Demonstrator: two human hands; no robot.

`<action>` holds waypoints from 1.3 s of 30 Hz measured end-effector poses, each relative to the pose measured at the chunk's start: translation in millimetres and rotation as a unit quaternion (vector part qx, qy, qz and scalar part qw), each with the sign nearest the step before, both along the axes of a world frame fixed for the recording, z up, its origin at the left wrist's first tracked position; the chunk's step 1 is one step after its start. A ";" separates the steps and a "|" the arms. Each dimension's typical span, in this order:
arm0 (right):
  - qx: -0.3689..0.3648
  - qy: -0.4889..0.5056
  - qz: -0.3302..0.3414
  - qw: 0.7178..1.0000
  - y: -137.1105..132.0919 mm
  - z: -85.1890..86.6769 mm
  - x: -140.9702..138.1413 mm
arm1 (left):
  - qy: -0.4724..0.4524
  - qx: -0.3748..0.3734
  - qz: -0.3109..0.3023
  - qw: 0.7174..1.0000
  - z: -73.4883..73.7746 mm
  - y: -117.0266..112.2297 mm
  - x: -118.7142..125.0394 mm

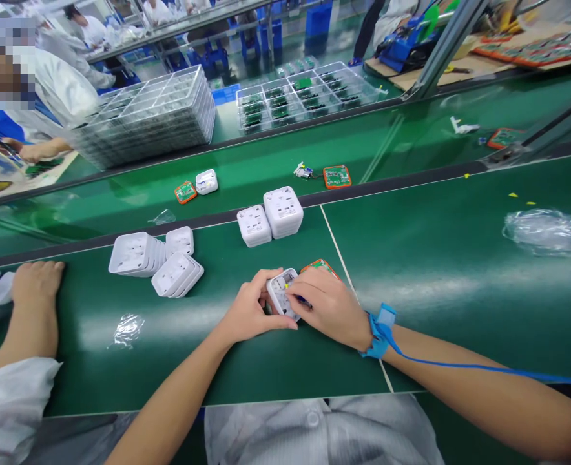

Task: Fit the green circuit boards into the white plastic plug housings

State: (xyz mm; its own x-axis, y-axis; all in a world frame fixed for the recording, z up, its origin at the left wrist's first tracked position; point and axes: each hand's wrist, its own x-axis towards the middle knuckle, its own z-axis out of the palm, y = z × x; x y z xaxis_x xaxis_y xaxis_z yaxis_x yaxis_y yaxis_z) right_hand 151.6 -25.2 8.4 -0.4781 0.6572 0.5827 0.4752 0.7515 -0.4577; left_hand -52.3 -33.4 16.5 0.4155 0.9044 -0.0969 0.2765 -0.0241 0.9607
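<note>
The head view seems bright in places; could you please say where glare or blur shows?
Head view: pale glare streaks the green tabletop beside the left hand and right hand; crumpled clear plastic at right glints; distant workers look soft.

From where I stood, both bare forearms slanted inward in front of the torso, the left forearm [174, 391] and the right forearm [469, 374] bringing the two hands almost together. The left hand [254, 307] was curved in a grip, its thumb [278, 321] extended along the side nearer the body and its fingers bent round the far side. The right hand [331, 297] was turned back upward, its fingers bent and bunched toward the left one, though whether their tips met was hidden from me.
</note>
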 end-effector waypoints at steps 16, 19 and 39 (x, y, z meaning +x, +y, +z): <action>-0.099 -0.016 0.110 0.989 15.0 9.4 -0.4 | -0.030 -0.026 0.012 0.999 -4.0 -3.0 3.0; -0.111 -0.023 0.122 0.986 17.7 11.2 0.1 | -0.030 -0.028 0.014 0.999 -5.8 -3.2 3.3; 0.054 -0.208 0.094 0.972 13.0 21.9 25.1 | -0.014 0.021 0.016 1.000 -8.3 -4.3 -0.4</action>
State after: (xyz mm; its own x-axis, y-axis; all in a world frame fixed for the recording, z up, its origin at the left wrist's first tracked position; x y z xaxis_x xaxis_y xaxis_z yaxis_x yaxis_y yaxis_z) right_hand 176.7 -12.2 30.3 -0.7930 0.4809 0.3740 0.4517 0.8761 -0.1686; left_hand -52.7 -37.7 8.2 0.3878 0.9205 -0.0477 0.2508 -0.0556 0.9664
